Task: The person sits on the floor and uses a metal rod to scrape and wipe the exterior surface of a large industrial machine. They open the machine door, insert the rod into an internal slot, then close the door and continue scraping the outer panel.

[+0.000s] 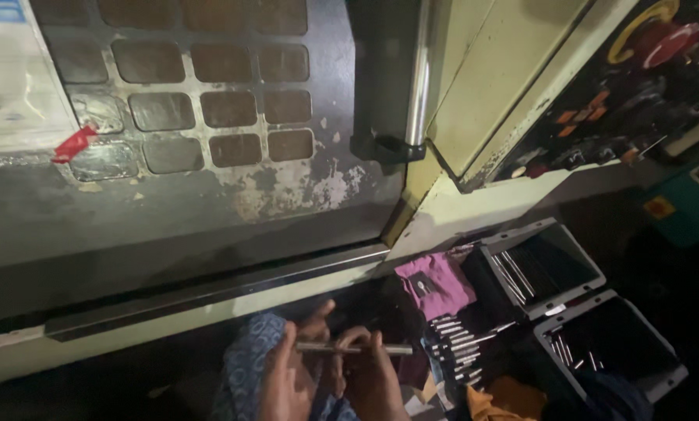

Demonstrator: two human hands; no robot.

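1. Both hands sit lowest in the head view, over a blue patterned cloth at the bottom edge.
2. Left hand: its grip is narrow, the fingers curled round the left end of a thin grey metal rod, thumb on top.
3. Right hand: its grip is also narrow, the fingertips pinched on the rod's right half; the rod lies level between the two hands, its right tip sticking out past the fingers.
4. Just right of the hands lies a heap of similar short metal rods, fanned out side by side.
5. Above that heap sits a crumpled magenta cloth; an orange cloth lies at the bottom edge.
6. Two dark rectangular trays with pale metal rims stand to the right: the upper tray holds a few long rods, the lower tray a few short ones.
7. A worn grey machine door with a grid of dark square panes fills the upper left; a red tape scrap is stuck by a pale rectangular label at its left.
8. A polished steel handle bar runs upright at the door's right edge.
9. Top right, a dark control panel carries a red round button in a yellow ring and small orange keys.
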